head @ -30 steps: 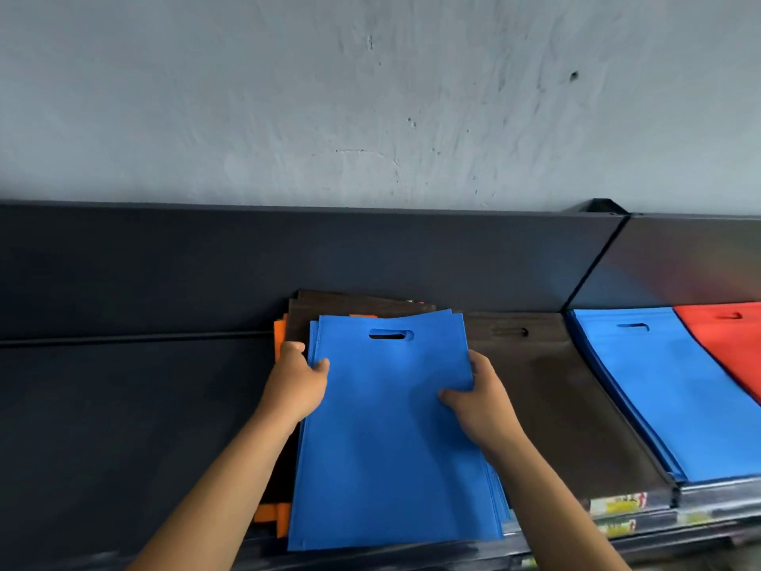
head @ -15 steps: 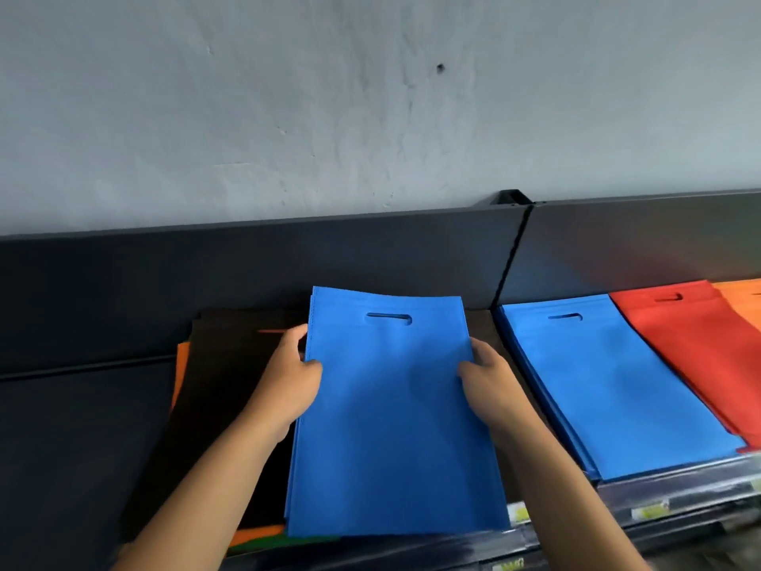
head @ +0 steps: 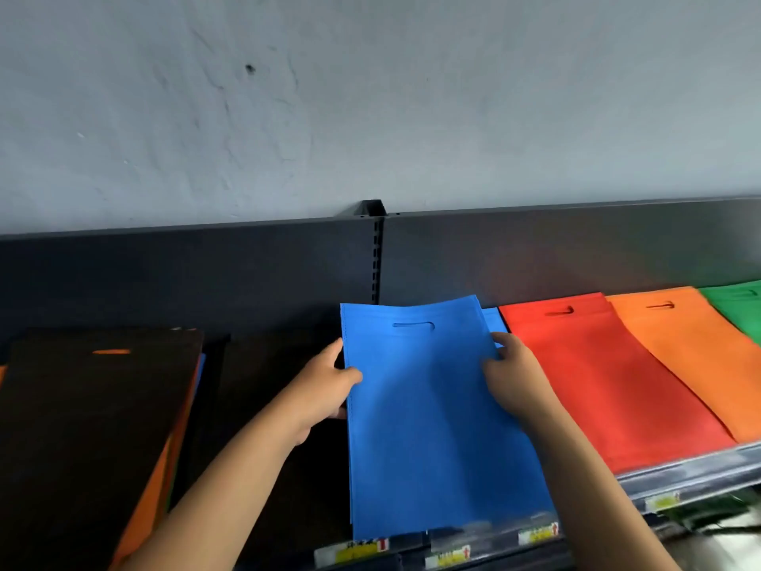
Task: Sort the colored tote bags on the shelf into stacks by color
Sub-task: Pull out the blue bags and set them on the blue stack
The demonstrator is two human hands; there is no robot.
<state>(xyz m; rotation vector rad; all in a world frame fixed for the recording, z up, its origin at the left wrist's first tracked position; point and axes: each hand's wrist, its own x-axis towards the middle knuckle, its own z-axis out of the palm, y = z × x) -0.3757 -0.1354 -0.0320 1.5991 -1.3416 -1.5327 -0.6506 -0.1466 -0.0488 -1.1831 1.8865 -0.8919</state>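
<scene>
A grey wall [head: 370,96] backs the dark shelf [head: 679,471]. At left lies a mixed pile [head: 94,426]. The left hand [head: 325,389] and right hand [head: 514,372] each pinch an edge of the blue bags [head: 436,426], held over the blue stack [head: 493,319], left of the red stack [head: 597,377]. Risk: an uneven release fans the bundle onto red

Shelf-edge price labels [head: 537,533] — print blurred, nothing readable.

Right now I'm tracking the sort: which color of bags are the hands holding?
The blue bags, gripped at their side edges by the left hand and right hand; the red, orange and green stacks lie untouched.
</scene>
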